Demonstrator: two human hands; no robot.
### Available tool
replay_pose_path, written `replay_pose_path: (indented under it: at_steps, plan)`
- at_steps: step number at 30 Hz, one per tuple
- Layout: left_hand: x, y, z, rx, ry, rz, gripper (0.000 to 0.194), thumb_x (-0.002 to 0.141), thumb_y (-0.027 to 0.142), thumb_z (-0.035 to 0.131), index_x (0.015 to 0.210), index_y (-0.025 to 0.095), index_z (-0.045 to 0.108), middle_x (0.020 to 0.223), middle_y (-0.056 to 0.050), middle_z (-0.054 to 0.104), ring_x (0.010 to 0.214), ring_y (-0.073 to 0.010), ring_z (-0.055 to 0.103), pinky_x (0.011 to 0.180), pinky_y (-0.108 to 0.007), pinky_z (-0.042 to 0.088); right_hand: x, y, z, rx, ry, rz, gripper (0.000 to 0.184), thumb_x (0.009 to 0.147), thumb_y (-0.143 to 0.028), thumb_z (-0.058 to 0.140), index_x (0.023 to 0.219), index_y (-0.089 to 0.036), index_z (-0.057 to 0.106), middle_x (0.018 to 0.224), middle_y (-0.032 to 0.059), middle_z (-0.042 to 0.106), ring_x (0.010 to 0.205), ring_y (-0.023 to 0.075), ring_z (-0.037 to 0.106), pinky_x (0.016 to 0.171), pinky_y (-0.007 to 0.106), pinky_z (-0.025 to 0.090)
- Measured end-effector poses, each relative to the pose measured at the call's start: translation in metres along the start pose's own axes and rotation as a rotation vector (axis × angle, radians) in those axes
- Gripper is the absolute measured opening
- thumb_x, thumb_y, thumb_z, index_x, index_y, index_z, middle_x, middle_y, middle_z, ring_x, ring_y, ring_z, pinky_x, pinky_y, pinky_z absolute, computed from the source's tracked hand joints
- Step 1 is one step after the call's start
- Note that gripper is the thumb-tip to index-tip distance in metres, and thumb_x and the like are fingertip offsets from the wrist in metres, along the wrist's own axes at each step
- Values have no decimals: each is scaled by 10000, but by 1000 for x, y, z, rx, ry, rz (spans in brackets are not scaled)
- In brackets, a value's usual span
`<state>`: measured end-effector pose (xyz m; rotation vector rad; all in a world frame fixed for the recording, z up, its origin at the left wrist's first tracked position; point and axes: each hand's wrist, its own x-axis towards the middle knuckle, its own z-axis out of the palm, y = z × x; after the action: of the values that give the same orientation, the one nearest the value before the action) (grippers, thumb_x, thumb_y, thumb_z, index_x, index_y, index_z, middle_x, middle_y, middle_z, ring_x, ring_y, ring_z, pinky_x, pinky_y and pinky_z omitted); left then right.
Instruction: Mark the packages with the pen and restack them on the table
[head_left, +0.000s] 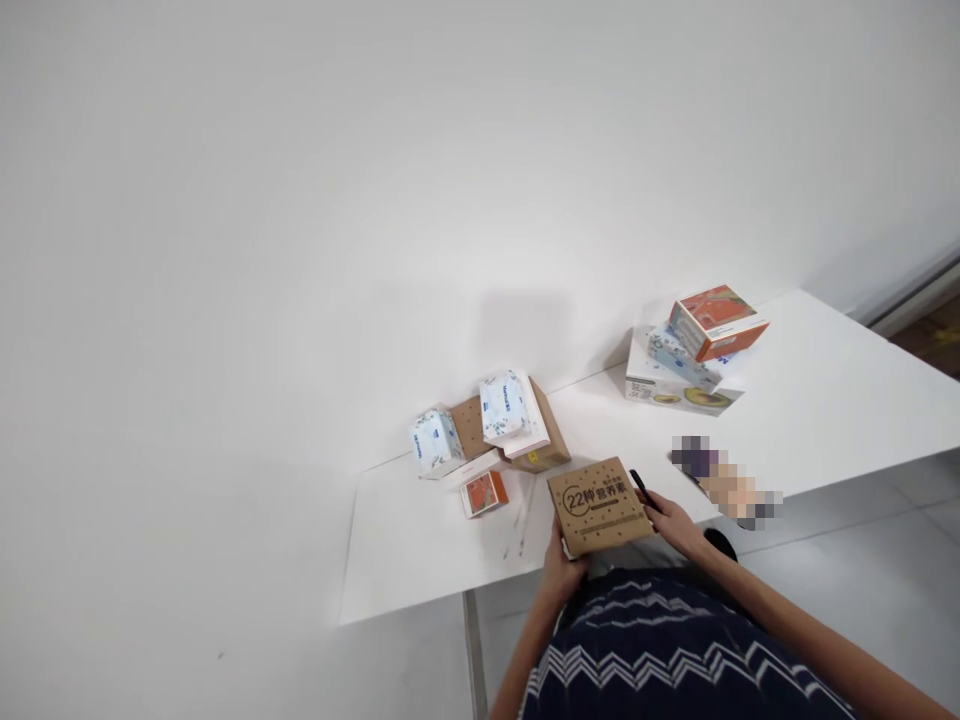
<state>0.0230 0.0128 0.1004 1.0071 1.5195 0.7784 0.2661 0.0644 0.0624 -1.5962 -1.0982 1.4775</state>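
Note:
A brown cardboard box (600, 528) with black printing, "22" among it, is held over the table's front edge, its printed face up. Gripping its lower left corner is my left hand (562, 572), fingers partly hidden beneath the box. At the right side, my right hand (673, 522) is closed around a slim black pen-like tool (642, 489), which points up and left; the fingers sit against the box's edge. Whether the tool is a pen or a cutter I cannot tell.
On the white table (397, 550), tissue packs (504, 405) lie on and beside another cardboard box (553, 425). A small orange box (482, 494) stands in front. Farther right, an orange box (720, 320) tops a stack with a white avocado-printed box (679, 393). A pixelated item (724, 482) lies near the front edge.

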Motion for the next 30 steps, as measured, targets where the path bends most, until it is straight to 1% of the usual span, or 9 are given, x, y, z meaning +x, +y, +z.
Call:
replay_pose_path:
  at_steps: [2,4,8,10,15,21,25,27,30]
  plan:
    - [2,17,0,11,2,25,814,572,265,777,1321,189,468,1239,-101,619,1162,-281,558,1016,-398,422,-1,-15,-1,-14,-12,17,303,706,-381,538,918,-258,717,790,8,750,591,208,665,481,310,518]
    - [6,34,0,38,-20,33,706,648,362,753,1285,181,509,1169,-98,646,1076,-259,596,961,-385,455,0,-33,-11,-55,0,39,341,745,-434,531,929,-222,725,738,14,726,512,172,610,477,286,495]
    - [17,51,11,157,-54,56,565,792,491,612,1247,160,553,861,-56,667,782,-196,616,774,-333,501,3,-58,-35,-98,62,80,422,775,-502,504,937,-183,728,750,32,696,568,162,578,519,263,479]
    - [25,49,21,182,-27,61,565,805,505,589,1248,156,557,811,-45,646,738,-183,598,741,-319,497,5,-61,-42,-73,105,114,439,779,-519,490,929,-180,727,702,28,669,564,163,556,514,265,471]
    - [43,31,39,166,66,66,512,811,474,582,1229,179,579,962,-84,652,829,-190,607,763,-311,502,7,-46,-41,-50,157,143,473,783,-542,492,963,-171,722,576,1,588,476,141,490,506,279,458]
    - [48,19,40,230,104,78,496,828,469,559,1211,157,594,937,-96,665,817,-198,619,773,-329,504,1,-35,-36,21,165,150,465,765,-544,538,983,-175,718,495,-37,511,449,134,488,490,271,453]
    - [40,14,40,254,111,85,507,854,441,521,1257,134,548,902,-97,654,781,-196,621,729,-332,517,-3,-39,-36,46,173,132,413,741,-528,579,914,-182,725,580,-12,590,451,125,495,486,278,459]
    - [34,16,41,346,196,181,497,865,410,509,1285,144,519,947,-106,636,805,-199,616,742,-347,525,-6,-47,-39,68,220,107,384,736,-509,593,888,-181,721,669,10,643,454,116,493,502,287,464]
    - [28,26,45,571,354,537,426,873,341,510,1254,153,545,1057,-139,594,976,-235,581,858,-402,505,-11,-72,-49,242,380,-17,350,746,-478,606,847,-161,716,631,9,626,475,114,481,546,290,463]
